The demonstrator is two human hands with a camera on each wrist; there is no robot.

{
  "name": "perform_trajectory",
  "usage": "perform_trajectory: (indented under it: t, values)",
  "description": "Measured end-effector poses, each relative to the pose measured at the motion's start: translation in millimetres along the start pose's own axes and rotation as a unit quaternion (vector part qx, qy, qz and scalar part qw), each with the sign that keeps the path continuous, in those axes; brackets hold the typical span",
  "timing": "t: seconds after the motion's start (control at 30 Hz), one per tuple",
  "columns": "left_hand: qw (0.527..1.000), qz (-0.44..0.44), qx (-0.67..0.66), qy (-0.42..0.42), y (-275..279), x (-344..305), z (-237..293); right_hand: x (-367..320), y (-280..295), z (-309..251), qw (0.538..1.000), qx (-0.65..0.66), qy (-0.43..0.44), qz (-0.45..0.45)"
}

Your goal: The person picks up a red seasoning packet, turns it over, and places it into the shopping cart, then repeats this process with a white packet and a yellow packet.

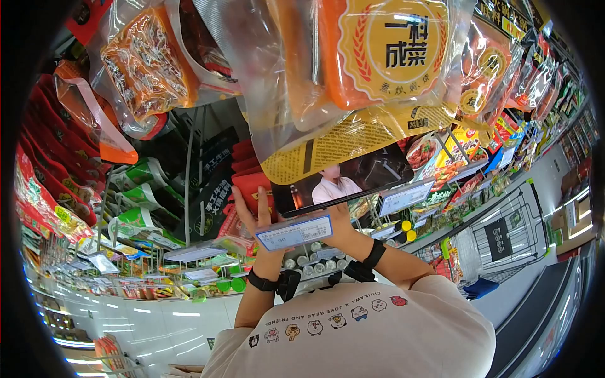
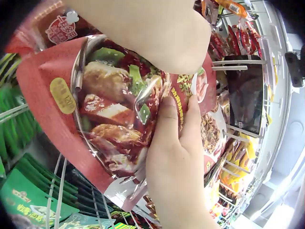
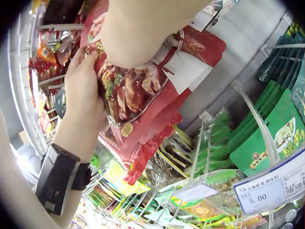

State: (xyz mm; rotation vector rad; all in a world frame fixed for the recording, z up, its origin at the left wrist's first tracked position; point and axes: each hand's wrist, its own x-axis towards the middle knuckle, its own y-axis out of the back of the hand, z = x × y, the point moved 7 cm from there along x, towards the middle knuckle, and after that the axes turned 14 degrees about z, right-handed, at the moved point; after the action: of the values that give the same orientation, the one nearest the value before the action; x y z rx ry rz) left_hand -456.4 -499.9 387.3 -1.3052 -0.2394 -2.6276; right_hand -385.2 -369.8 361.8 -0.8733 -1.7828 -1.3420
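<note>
Both hands are at a red food pouch with a picture of cooked meat and vegetables on its front. In the left wrist view the pouch (image 2: pixel 114 119) fills the middle, and the right hand (image 2: pixel 176 148) grips it, thumb and finger lying on its printed face. From the right wrist view, the left hand (image 3: pixel 83 83) holds the side of the same pouch (image 3: pixel 138 95), its far fingers hidden. More red packaging overlaps behind it. In the head view the left hand (image 1: pixel 255 211) and right hand (image 1: pixel 340 227) reach behind a price tag (image 1: pixel 295 233), which hides much of them.
Large clear packs (image 1: pixel 378 57) hang close in front of the head camera. A screen (image 1: pixel 343 186) sits by the hands. Metal pegs with green bags (image 3: pixel 267 138) and price labels (image 3: pixel 271 186) stick out around. A shopping cart (image 1: pixel 504 233) stands at right.
</note>
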Motion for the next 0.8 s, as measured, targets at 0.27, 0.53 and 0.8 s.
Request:
perform_trajectory:
  t: [0.27, 0.53, 0.8]
  values:
    - [1.0, 0.024, 0.005, -0.005, -2, 3, -4, -3, -10, 4, 0.998, 0.051, -0.003, -0.025]
    - [1.0, 0.022, 0.003, -0.021, -3, 7, -1, -1, -10, 6, 0.996, 0.069, -0.021, -0.048]
    - [0.993, 0.043, 0.064, -0.084, 1, 5, 1, -1, -8, 4, 0.999, 0.041, 0.004, -0.013]
